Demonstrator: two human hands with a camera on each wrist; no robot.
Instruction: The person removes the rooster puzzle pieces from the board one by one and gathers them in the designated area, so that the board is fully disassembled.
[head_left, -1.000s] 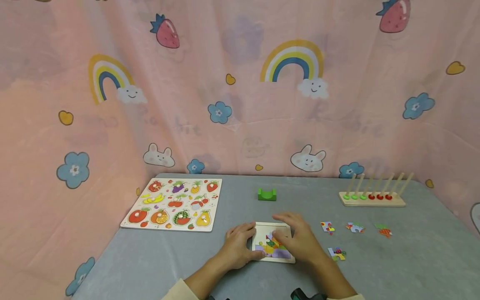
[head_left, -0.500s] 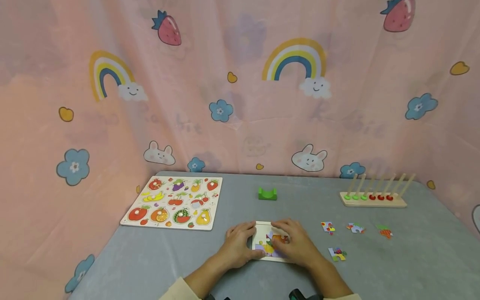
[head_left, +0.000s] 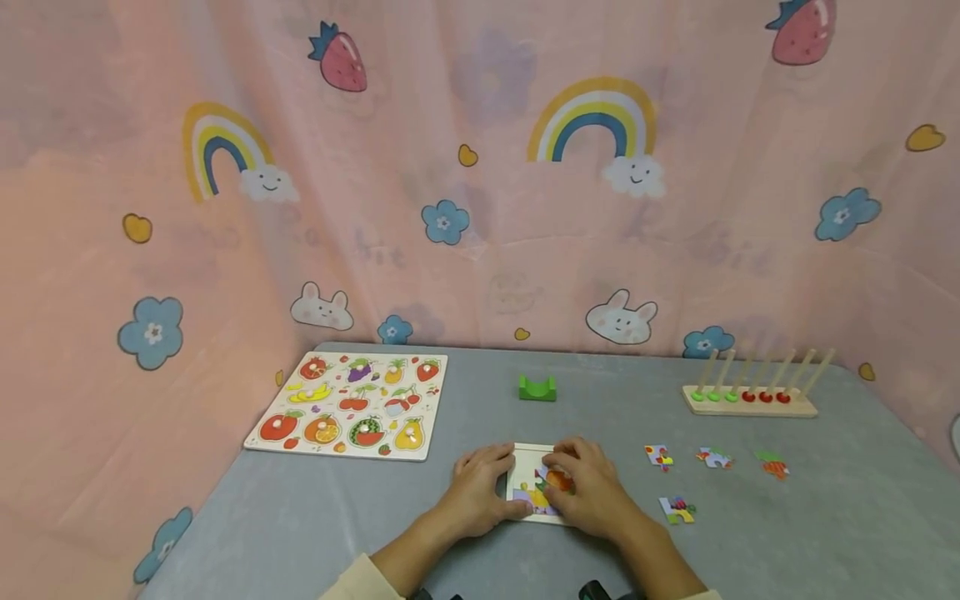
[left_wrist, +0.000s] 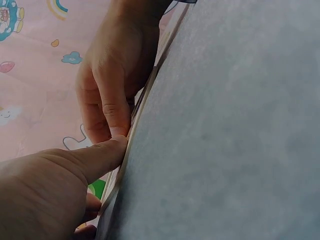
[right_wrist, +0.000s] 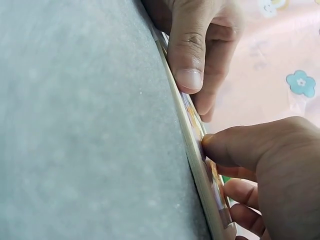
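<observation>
Left hand (head_left: 474, 493) grips the wooden puzzle tray (head_left: 529, 458) at its left side, thumb on the near rim, fingers bent at the left edge. Right hand (head_left: 596, 496) is at the tray's right half, fingers bent, thumb tip down on the fitted pieces (head_left: 537, 497); can't tell if it pinches a piece or only presses. Tray lies on the grey table (head_left: 300, 517), near edge centre, between both hands. Pieces fill the near side and run up toward the right; cream bed shows at far left. Right part is hidden under the right hand. Four loose pieces sit to the right, well apart from the tray: red-yellow one (head_left: 660, 457), blue-white one (head_left: 714, 458) and green-orange one (head_left: 772, 465) in a row, fourth piece (head_left: 678, 510) nearer the person. Green notched block (head_left: 537, 390) stands beyond the tray. Fruit board (head_left: 341, 446) lies flat at back left. Peg stand (head_left: 750, 406) at back right, green and red rings on its pegs. Pink printed curtain (head_left: 375, 150) behind everything.
</observation>
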